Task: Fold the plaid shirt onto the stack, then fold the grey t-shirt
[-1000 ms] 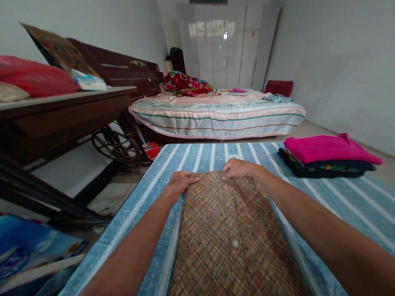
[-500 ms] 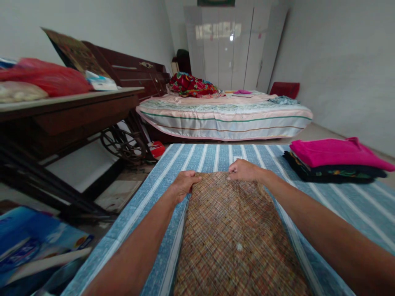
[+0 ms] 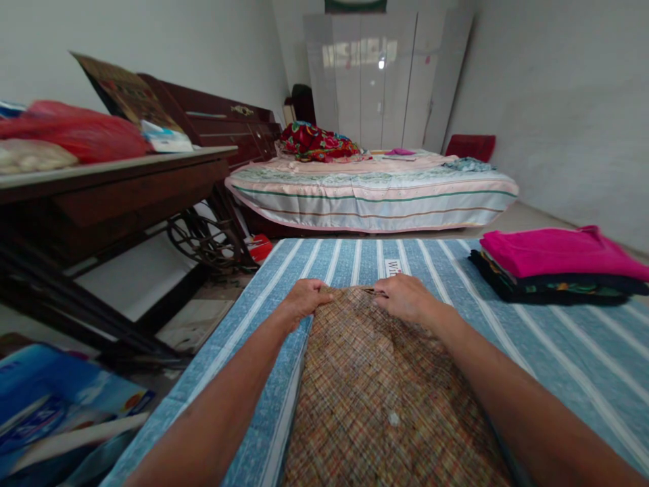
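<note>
A brown plaid garment [image 3: 365, 379] lies lengthwise on the blue-and-white striped cloth [image 3: 253, 338] before me; its near end runs out of the picture. My left hand [image 3: 304, 299] pinches the far left corner between thumb and fingers. At the far right corner, my right hand [image 3: 403, 296] is closed on the edge, which is slightly raised and folded there. Creases run from that grip down the right side. A small pale spot shows in the lower middle of the cloth. What kind of garment it is I cannot tell.
Folded clothes with a pink top piece [image 3: 552, 250] are stacked at the right. Left stands a treadle sewing table [image 3: 152, 166] carrying a red plastic bag [image 3: 86, 135]. A blue package [image 3: 61, 399] is low at left. A bed [image 3: 375, 203] and a white wardrobe [image 3: 372, 81] stand beyond.
My right hand has turned and come slightly toward me, lifting and creasing the garment's far right edge. More of the printed label behind it shows. My left hand keeps its hold almost unmoved.
</note>
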Available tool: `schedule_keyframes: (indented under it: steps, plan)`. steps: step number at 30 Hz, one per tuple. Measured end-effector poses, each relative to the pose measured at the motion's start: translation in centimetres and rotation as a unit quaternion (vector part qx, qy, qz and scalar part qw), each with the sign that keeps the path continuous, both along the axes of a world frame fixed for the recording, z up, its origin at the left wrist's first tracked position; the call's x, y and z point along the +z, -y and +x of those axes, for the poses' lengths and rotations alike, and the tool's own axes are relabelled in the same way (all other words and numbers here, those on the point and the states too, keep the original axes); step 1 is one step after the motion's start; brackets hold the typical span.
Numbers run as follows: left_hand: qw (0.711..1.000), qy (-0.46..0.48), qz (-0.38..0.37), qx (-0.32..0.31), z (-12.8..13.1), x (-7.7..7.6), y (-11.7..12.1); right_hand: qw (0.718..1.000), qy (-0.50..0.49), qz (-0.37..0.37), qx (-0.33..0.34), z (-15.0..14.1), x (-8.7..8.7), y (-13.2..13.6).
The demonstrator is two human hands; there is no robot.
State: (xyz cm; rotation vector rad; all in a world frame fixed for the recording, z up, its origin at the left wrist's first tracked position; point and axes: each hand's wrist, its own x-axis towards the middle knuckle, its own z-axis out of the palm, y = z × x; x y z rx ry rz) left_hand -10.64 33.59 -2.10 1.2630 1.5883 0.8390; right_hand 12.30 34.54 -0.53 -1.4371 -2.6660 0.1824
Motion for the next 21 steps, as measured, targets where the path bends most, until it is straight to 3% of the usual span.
schedule_keyframes:
  steps: [10,15,21]
  plan:
    - [0.995,-0.038,-0.049,-0.079,0.3,1.7,-2.1,0.997,0.058,0.054,0.005,-0.1,-1.0,1.6]
    - [0.986,-0.122,-0.002,-0.114,1.0,2.1,-3.3,0.995,0.072,0.075,0.010,-0.1,-0.9,1.8]
    - [0.944,-0.184,0.031,-0.273,2.8,3.2,-4.5,0.995,0.072,0.067,0.012,0.0,-0.9,1.9]
